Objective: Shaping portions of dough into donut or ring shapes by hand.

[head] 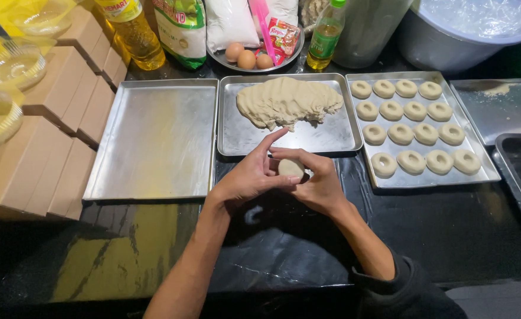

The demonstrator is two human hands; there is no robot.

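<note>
Nearest me, at the lower centre of the frame, I see both forearms rising from the bottom edge over the black table covering (467,236). My left hand (250,177) and right hand (316,184) meet at mid-frame and share 1 small round dough piece (290,168). The left thumb and curled fingers cup its left side while the left forefinger points up, free of it. The right hand closes narrowly round its right and lower side, fingers bent over the top. Both grips are snug on the dough, not wide.

Just beyond the hands, at centre, sits a steel tray (331,139) carrying a big ragged mass of dough (287,101). To its left lies a bare steel tray (154,142); to its right a tray (479,168) holds 15 ring-shaped dough pieces (401,133) in rows.

At the far left stand brown cardboard boxes (41,147). Along the upper edge I see 2 oil bottles (131,32), a round plate (290,56) with 3 eggs (247,58), and a large pot (467,29) at upper right
</note>
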